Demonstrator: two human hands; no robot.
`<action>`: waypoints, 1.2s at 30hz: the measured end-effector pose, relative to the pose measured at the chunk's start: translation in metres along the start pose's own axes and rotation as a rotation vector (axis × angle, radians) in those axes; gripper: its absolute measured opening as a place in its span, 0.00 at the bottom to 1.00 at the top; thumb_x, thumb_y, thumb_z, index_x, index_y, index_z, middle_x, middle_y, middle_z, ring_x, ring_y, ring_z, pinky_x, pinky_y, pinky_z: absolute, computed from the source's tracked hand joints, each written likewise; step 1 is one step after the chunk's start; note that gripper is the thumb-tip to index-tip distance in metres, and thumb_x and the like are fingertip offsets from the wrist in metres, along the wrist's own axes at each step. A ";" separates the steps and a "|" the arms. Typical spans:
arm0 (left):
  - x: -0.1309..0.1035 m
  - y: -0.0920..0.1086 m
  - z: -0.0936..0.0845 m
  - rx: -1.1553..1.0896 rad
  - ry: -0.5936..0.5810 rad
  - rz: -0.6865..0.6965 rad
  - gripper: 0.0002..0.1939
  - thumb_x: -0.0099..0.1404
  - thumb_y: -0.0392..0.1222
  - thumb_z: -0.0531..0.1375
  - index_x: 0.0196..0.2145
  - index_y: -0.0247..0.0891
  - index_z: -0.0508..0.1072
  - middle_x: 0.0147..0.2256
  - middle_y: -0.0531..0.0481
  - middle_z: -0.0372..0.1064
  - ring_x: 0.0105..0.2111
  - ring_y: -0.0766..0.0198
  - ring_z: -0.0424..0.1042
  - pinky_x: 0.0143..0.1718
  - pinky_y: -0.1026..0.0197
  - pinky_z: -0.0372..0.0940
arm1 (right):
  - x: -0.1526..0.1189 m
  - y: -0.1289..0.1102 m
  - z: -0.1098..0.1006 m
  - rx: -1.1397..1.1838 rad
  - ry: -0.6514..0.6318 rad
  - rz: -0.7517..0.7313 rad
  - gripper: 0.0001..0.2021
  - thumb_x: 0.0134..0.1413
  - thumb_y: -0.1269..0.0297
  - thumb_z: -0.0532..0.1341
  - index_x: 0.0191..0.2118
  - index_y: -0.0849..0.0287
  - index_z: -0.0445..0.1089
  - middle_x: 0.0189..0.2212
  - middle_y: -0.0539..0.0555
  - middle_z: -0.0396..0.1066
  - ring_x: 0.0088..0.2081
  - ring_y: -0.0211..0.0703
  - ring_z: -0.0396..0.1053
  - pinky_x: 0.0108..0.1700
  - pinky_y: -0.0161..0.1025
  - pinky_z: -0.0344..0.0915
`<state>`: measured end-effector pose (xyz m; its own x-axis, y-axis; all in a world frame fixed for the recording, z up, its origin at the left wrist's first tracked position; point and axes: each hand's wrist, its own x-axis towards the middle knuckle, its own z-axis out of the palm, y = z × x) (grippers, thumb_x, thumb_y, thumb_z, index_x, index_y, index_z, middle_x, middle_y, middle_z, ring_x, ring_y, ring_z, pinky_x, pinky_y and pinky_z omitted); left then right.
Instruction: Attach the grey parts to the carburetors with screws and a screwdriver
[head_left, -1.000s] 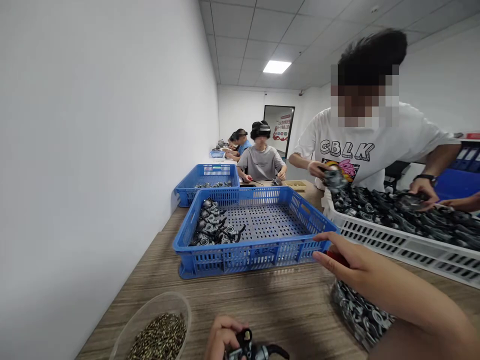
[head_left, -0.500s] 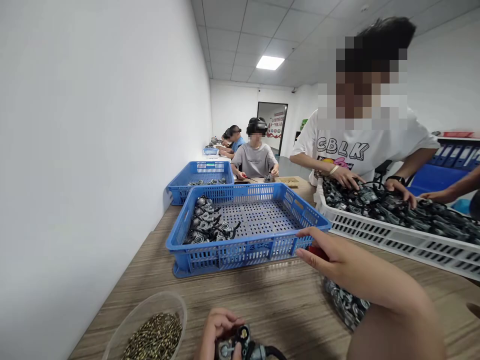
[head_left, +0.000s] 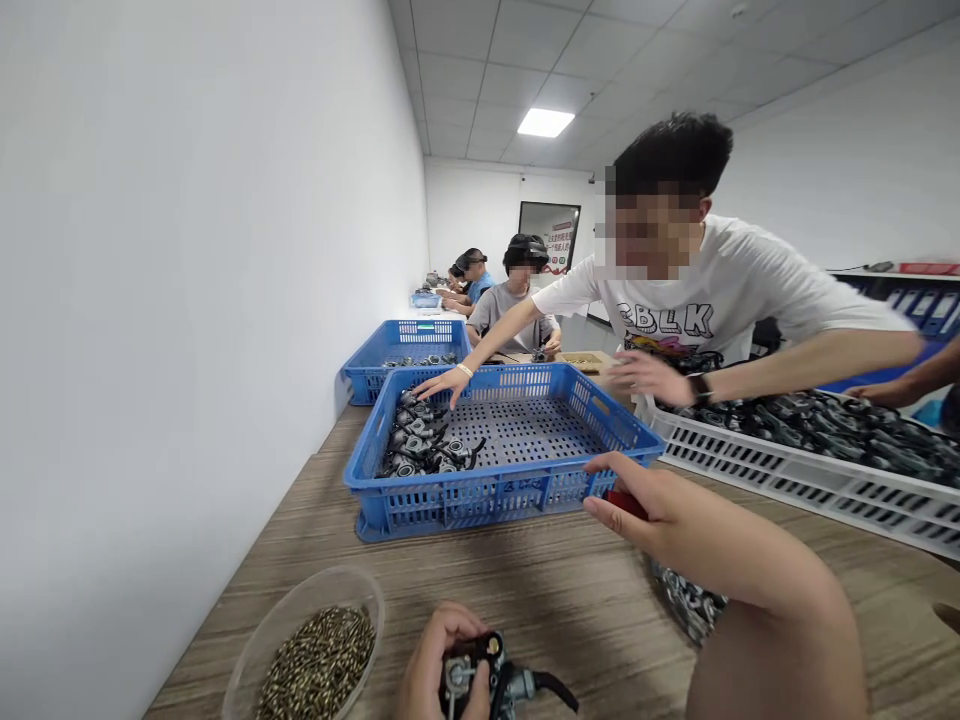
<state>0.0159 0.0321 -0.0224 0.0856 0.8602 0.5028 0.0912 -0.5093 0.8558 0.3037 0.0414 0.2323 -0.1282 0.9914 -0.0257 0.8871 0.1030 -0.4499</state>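
My left hand (head_left: pixel 431 672) grips a small black and silver metal part (head_left: pixel 487 685) with a hose stub, low at the table's near edge. My right hand (head_left: pixel 660 525) is raised over the wooden table (head_left: pixel 540 590), closed on a red-handled tool (head_left: pixel 626 503) whose tip is hidden. Just beyond it stands a blue perforated crate (head_left: pixel 495 490) with several black parts (head_left: pixel 424 445) piled at its left end. A person in a white shirt leans over and reaches one hand (head_left: pixel 439 385) into that pile.
A clear bowl of small brass screws (head_left: pixel 319 660) sits at my near left. A bag of metal parts (head_left: pixel 686 605) lies under my right arm. A white crate (head_left: pixel 810 480) full of black parts is at right, a second blue crate (head_left: pixel 401 360) behind. More people sit farther along.
The person in the white shirt has taken a hand from the white crate and stretched it across into the blue crate. My left hand has turned the part slightly; my right hand drifted left.
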 end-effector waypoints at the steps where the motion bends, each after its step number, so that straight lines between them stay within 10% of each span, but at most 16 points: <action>1: 0.001 -0.001 -0.003 0.009 -0.033 0.003 0.11 0.78 0.50 0.64 0.45 0.40 0.74 0.41 0.44 0.75 0.42 0.58 0.79 0.47 0.59 0.76 | 0.000 0.000 0.000 0.001 -0.006 -0.003 0.27 0.75 0.38 0.53 0.64 0.51 0.68 0.41 0.55 0.82 0.42 0.54 0.78 0.46 0.45 0.69; 12: 0.000 -0.011 -0.014 0.072 -0.184 0.058 0.06 0.73 0.37 0.63 0.46 0.40 0.72 0.41 0.46 0.73 0.41 0.58 0.75 0.45 0.59 0.73 | 0.003 0.000 0.005 -0.008 -0.046 -0.059 0.26 0.75 0.37 0.52 0.60 0.51 0.70 0.40 0.56 0.82 0.39 0.55 0.78 0.43 0.46 0.71; 36: -0.001 -0.014 -0.014 0.068 -0.146 -0.043 0.07 0.68 0.40 0.67 0.42 0.41 0.73 0.38 0.48 0.75 0.38 0.59 0.76 0.44 0.60 0.71 | 0.004 0.004 0.008 0.030 -0.033 -0.083 0.25 0.76 0.35 0.53 0.59 0.49 0.69 0.42 0.56 0.83 0.40 0.54 0.78 0.43 0.45 0.72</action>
<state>0.0002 0.0390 -0.0335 0.2231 0.8705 0.4387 0.1648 -0.4772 0.8632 0.3028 0.0452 0.2232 -0.2156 0.9763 -0.0164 0.8594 0.1818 -0.4780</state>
